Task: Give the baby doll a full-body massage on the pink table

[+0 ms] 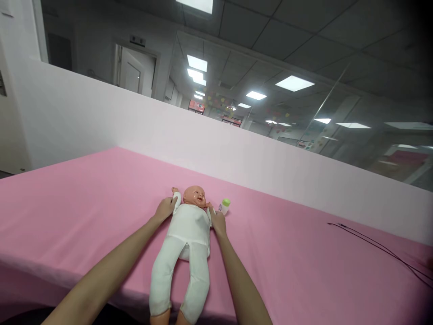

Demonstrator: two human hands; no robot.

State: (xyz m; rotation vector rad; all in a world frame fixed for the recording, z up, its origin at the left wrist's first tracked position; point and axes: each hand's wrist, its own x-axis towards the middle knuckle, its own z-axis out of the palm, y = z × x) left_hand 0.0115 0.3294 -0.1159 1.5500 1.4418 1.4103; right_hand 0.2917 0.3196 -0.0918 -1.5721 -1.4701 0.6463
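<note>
A baby doll [189,225] with a bald head and a white cloth body lies on its back on the pink-covered table [270,253]. Its legs point toward me and its feet reach past the front edge. My left hand [165,208] is closed around the doll's raised arm at the left. At the other side, my right hand [218,220] grips the doll's other arm, which is bent up near its chin. Just beyond my right hand is a small white bottle [224,206] with a green cap.
A thin black cable [375,246] lies across the right part of the table. Behind the table runs a low white wall [216,146] with a window [270,90] above it. A door [130,72] shows through the glass.
</note>
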